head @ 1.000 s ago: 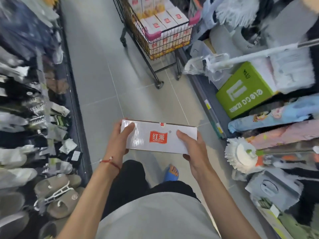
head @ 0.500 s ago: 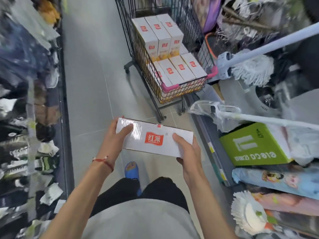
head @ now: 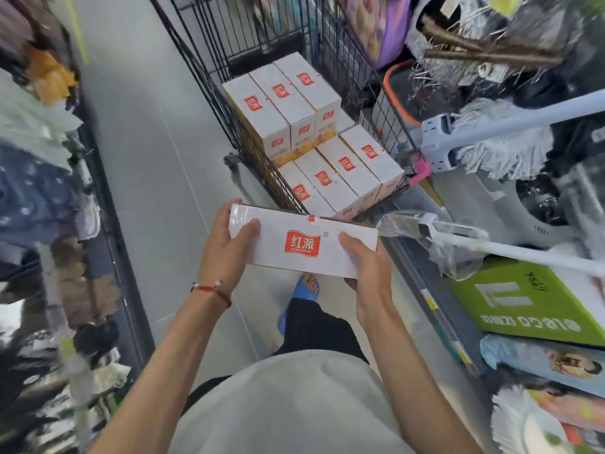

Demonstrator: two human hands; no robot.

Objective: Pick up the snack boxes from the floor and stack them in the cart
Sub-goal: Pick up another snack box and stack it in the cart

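A black wire cart [head: 248,31] stands in the aisle on the grey tiled floor [head: 147,158], and it holds white snack boxes with red logos. Three of them [head: 281,93] sit side by side at the far end, their tops higher than the rest. Four more [head: 340,172] lie side by side in a lower row at the near end, against the cart's right wall. Their end faces show orange print.

The person holds one more snack box [head: 301,247] flat, logo up, in the air just in front of the cart's near end and above the floor. The left hand [head: 226,253] grips its left end, thumb on the top face and fingers curled over the far edge. The right hand [head: 366,273] grips the right end, thumb laid on top and fingers tucked beneath. A red cord bracelet [head: 212,290] circles the left wrist.

On the right, a green carton [head: 523,303] lies on a low shelf with its lettering upside down.

The held box covers the near ends of the lower row and the cart's front edge. The cart's top is cut off by the frame, and only one caster [head: 232,158] shows. Whether more boxes lie under the higher three cannot be told. The goods on the left shelves [head: 49,191] are too blurred to name.
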